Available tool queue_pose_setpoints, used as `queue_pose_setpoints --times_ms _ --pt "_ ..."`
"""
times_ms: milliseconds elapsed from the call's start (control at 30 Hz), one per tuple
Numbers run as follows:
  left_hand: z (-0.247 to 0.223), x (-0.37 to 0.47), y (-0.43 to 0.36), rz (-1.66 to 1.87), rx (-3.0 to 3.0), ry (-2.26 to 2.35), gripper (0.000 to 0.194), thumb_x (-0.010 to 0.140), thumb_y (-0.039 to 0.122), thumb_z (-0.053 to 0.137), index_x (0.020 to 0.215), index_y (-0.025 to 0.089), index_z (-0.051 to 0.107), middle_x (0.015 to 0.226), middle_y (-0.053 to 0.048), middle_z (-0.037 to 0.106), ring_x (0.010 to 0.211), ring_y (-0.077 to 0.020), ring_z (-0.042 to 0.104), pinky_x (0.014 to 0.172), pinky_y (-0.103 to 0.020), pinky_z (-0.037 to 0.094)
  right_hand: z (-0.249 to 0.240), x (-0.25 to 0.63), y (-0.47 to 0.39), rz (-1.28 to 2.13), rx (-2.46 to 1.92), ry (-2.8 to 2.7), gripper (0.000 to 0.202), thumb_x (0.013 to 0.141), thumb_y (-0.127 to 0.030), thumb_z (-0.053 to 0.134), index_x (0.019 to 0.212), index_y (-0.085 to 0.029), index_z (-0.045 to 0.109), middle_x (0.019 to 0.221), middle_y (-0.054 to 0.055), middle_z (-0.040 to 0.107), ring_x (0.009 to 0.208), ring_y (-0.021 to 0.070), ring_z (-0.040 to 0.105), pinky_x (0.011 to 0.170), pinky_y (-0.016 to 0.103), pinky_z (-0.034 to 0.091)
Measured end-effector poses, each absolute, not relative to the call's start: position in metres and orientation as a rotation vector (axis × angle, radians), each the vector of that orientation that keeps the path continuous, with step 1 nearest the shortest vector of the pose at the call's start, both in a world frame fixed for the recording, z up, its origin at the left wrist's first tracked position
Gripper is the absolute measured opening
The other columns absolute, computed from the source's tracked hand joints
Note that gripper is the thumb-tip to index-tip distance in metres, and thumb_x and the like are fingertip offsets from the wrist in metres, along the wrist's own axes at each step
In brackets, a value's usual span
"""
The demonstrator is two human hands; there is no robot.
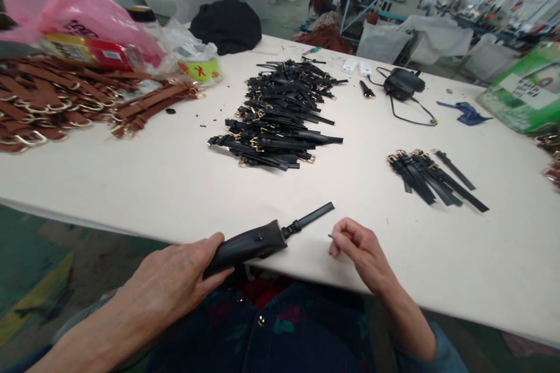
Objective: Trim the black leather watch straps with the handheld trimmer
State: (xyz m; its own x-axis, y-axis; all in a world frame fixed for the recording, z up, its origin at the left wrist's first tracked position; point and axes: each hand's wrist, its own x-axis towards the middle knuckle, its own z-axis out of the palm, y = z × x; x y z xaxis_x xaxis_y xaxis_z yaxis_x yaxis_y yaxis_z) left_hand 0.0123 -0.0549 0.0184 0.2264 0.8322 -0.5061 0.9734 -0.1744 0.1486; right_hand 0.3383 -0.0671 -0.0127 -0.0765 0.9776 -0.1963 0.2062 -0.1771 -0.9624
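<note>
My left hand (179, 274) is wrapped round a black handheld tool with a wide, blunt front end (249, 245), held at the table's near edge. A short black buckle strap (310, 218) lies at the tool's front end and points up to the right; whether the two touch, I cannot tell. To the right of the strap, my right hand (356, 247) is closed in a pinch, with a tiny dark piece showing at the fingertips. Farther back lies a long pile of black straps (284, 111) with gold buckles. A smaller group of black straps (424, 178) rests at the right.
Brown straps (56, 99) with metal buckles are heaped at the left, below a pink plastic bag (83, 6). At the back are a black rounded cloth item (226, 26) and a black corded device (400, 83). A green package (525, 90) stands at the right edge.
</note>
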Motion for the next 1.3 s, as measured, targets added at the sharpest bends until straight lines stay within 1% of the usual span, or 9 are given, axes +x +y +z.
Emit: queue_pose_setpoints --times_ms 100,200,300,367,533,600,767,1033,1300 --pt "0.019 0.015 -0.054 -0.495 2.036 1.678 0.036 0.087 0.052 0.038 0.102 0.025 0.057 0.095 -0.013 0.075 0.092 -0.0379 0.073 0.078 -0.046 0.051 0.005 0.380 -0.102 1.613 -1.596 -1.559 0.026 0.095 -0.038 0.055 0.075 -0.022 0.057 0.062 0.000 0.063 0.060 0.0141 0.053 0.061 0.028 0.038" --pt "0.019 0.016 -0.053 -0.501 2.024 1.698 0.037 0.087 0.053 0.037 0.101 0.025 0.057 0.092 -0.013 0.075 0.089 -0.0384 0.073 0.077 -0.048 0.051 0.014 0.408 -0.127 1.723 -1.678 -1.813 0.009 0.089 -0.022 0.061 0.083 -0.024 0.068 0.070 0.002 0.067 0.063 0.0148 0.057 0.059 0.027 0.040" --pt "0.019 0.017 -0.053 -0.494 2.022 1.727 0.038 0.086 0.054 0.039 0.101 0.024 0.058 0.090 -0.014 0.075 0.086 -0.0375 0.073 0.076 -0.047 0.051 0.010 0.411 -0.126 1.434 -1.586 -1.878 0.030 0.084 -0.013 0.062 0.107 -0.030 0.072 0.093 0.004 0.072 0.078 0.0171 0.064 0.069 0.030 0.049" --pt "0.019 0.017 -0.054 -0.509 2.028 1.733 0.038 0.086 0.054 0.039 0.101 0.025 0.058 0.091 -0.013 0.076 0.086 -0.0359 0.073 0.076 -0.045 0.051 0.000 0.395 -0.110 1.181 -1.466 -1.861 0.032 0.086 -0.014 0.063 0.113 -0.029 0.071 0.102 0.005 0.071 0.085 0.0185 0.065 0.077 0.033 0.052" --pt "0.023 0.016 -0.059 -0.582 2.040 1.743 0.042 0.088 0.056 0.034 0.108 0.025 0.055 0.094 -0.012 0.076 0.091 -0.0345 0.073 0.078 -0.044 0.051 -0.026 0.332 -0.042 0.697 -1.259 -2.200 0.044 0.084 -0.018 0.071 0.127 -0.025 0.064 0.126 0.009 0.066 0.116 0.0267 0.058 0.100 0.048 0.044" --pt "0.025 0.015 -0.061 -0.596 2.014 1.743 0.043 0.088 0.055 0.033 0.110 0.024 0.053 0.097 -0.013 0.076 0.093 -0.0354 0.073 0.080 -0.045 0.051 -0.035 0.315 -0.022 0.632 -1.187 -2.372 0.040 0.083 -0.019 0.075 0.121 -0.024 0.068 0.122 0.009 0.068 0.113 0.0271 0.057 0.097 0.048 0.042" --pt "0.025 0.012 -0.066 -0.570 1.956 1.728 0.045 0.088 0.057 0.032 0.107 0.024 0.055 0.100 -0.015 0.076 0.095 -0.0375 0.072 0.081 -0.048 0.051 -0.056 0.305 -0.001 0.650 -1.030 -2.431 0.014 0.088 -0.026 0.073 0.101 -0.025 0.074 0.101 0.004 0.069 0.096 0.0204 0.058 0.085 0.038 0.039" --pt "0.033 0.032 -0.059 -0.685 1.979 1.710 0.039 0.089 0.054 0.032 0.104 0.024 0.053 0.091 -0.012 0.075 0.086 -0.0341 0.073 0.074 -0.042 0.049 -0.069 0.308 -0.002 0.651 -1.019 -2.339 0.013 0.091 -0.029 0.069 0.101 -0.023 0.073 0.095 0.006 0.066 0.091 0.0204 0.056 0.081 0.037 0.039" --pt "0.017 0.041 -0.047 -0.547 2.042 1.779 0.035 0.091 0.055 0.035 0.102 0.024 0.050 0.088 -0.010 0.075 0.086 -0.0295 0.074 0.069 -0.034 0.045 -0.073 0.309 -0.001 0.654 -1.053 -2.305 0.013 0.087 -0.019 0.067 0.099 -0.020 0.070 0.091 0.006 0.063 0.089 0.0205 0.054 0.080 0.034 0.044"
